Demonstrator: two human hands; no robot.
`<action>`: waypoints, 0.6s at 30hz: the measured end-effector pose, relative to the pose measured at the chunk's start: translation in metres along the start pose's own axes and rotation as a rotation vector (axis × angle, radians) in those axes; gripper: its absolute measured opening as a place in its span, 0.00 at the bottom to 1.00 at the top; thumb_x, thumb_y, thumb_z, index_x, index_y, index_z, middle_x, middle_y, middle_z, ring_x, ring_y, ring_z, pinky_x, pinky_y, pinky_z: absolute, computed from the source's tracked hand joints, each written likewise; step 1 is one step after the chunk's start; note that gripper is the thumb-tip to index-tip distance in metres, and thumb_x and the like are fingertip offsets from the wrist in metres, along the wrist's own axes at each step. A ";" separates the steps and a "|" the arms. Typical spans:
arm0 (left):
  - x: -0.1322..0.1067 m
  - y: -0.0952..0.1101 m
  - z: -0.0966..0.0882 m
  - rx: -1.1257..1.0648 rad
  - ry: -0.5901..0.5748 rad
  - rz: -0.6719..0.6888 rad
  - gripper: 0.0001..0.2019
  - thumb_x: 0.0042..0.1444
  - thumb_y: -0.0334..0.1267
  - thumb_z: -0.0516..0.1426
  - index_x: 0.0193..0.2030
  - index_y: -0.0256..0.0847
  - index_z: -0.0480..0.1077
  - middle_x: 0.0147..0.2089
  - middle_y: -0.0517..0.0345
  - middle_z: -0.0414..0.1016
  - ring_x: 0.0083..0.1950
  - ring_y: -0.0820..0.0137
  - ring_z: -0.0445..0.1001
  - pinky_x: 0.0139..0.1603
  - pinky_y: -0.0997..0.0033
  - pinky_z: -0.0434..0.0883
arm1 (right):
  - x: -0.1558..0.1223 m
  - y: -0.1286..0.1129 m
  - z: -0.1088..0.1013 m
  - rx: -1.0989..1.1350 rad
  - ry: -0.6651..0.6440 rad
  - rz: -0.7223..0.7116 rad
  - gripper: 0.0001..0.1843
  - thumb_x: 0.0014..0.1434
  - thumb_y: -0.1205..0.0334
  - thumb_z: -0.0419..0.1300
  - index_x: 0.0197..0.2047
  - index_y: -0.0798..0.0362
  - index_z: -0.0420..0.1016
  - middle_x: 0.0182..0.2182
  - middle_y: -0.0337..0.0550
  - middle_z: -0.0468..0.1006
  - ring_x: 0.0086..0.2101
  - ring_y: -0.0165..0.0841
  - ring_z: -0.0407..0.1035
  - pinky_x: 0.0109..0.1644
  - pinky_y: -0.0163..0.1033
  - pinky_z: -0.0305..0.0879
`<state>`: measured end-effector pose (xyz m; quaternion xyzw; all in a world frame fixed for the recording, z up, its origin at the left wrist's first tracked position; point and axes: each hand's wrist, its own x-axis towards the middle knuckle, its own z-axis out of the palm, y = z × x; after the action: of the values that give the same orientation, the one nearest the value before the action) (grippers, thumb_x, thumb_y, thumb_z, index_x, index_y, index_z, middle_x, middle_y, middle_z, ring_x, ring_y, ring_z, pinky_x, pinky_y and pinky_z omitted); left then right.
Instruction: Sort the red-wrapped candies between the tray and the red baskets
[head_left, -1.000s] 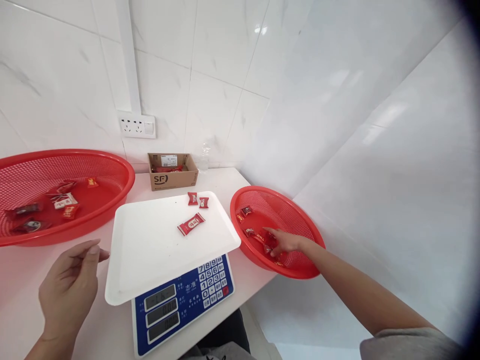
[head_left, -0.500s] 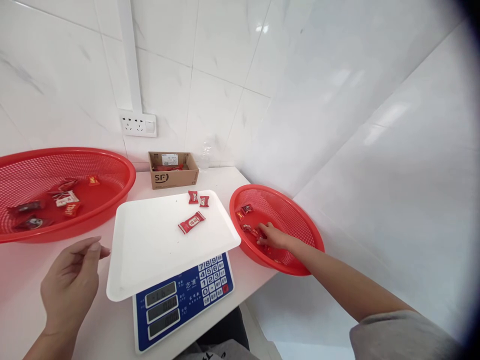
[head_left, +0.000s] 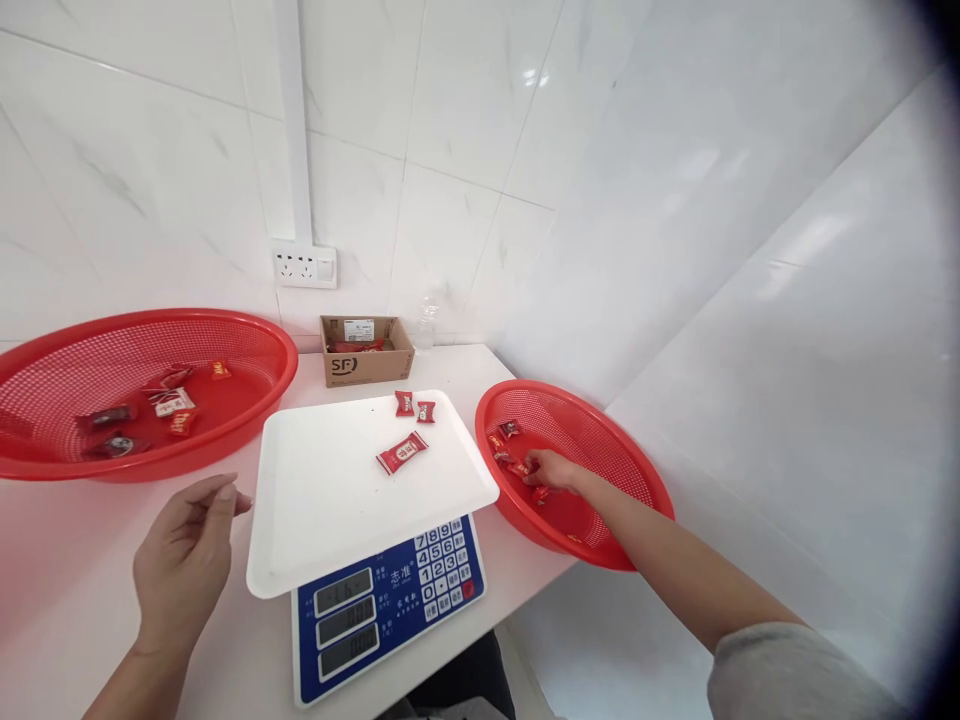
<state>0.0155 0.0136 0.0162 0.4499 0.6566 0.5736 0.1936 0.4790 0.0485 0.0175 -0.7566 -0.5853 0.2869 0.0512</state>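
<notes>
My right hand (head_left: 553, 470) reaches into the right red basket (head_left: 637, 470), its fingers closed at a red-wrapped candy (head_left: 520, 468). More small wrapped candies lie around those fingertips, partly covered by them. Left of the scale, my left hand (head_left: 191, 545) hovers near the tray's edge, fingers curled together and nothing visible in them. A white tray (head_left: 315, 490) tops the blue weighing scale (head_left: 397, 620). On it are one longer red packet (head_left: 403, 453) and two small red candies, one (head_left: 404, 403) beside the other (head_left: 426, 412).
A larger red basket (head_left: 225, 335) with several wrapped sweets stands at the left. Behind the tray are a small cardboard box (head_left: 371, 368) holding red packets and a clear plastic bottle (head_left: 427, 322). A tiled wall (head_left: 360, 190) with a socket panel (head_left: 305, 265) closes the back.
The view has shifted, so everything appears further right. My right hand has moved slightly within the basket, toward the candies by its left side. My left hand keeps its curled pose.
</notes>
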 end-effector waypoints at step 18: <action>-0.005 0.002 -0.003 -0.049 -0.036 0.071 0.14 0.53 0.48 0.54 0.40 0.42 0.70 0.31 0.58 0.74 0.34 0.67 0.75 0.38 0.67 0.73 | -0.068 -0.160 -0.020 -0.003 0.328 -0.510 0.04 0.55 0.62 0.56 0.29 0.49 0.64 0.34 0.39 0.68 0.32 0.31 0.65 0.36 0.36 0.63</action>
<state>0.0159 0.0077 0.0176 0.4784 0.6225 0.5877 0.1957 0.3422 0.0406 0.1260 -0.6214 -0.7409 0.1378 0.2142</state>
